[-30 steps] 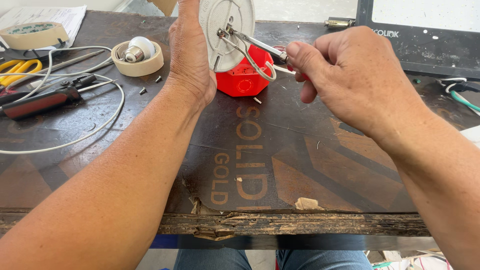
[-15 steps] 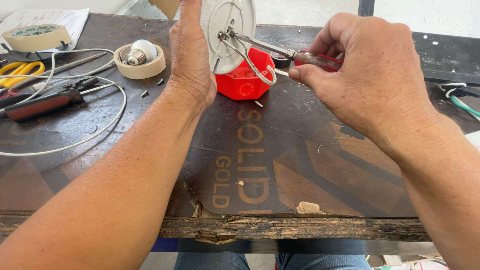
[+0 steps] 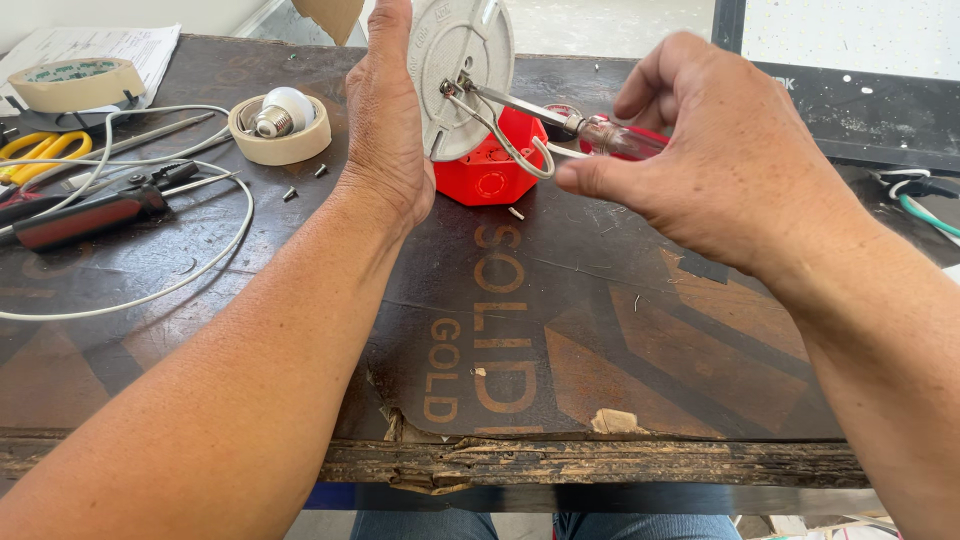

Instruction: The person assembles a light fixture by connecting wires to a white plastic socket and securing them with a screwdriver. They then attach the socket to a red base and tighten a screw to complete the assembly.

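Gripped on edge by the left hand (image 3: 385, 140), a round grey disc (image 3: 462, 75) is held upright above a red box (image 3: 492, 165), to the hand's right. A screwdriver (image 3: 575, 125) with a clear red handle is pinched by the right hand (image 3: 725, 165), its metal shaft laid against the disc's face, where bent white wires (image 3: 505, 140) loop. The table (image 3: 600, 340) is dark, worn board with a splintered front edge. Tape (image 3: 280, 145), ringing a bulb (image 3: 280, 110), lies left.

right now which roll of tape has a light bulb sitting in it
The nearer roll of masking tape, beside the left hand, holds the bulb. The far-left roll holds none.
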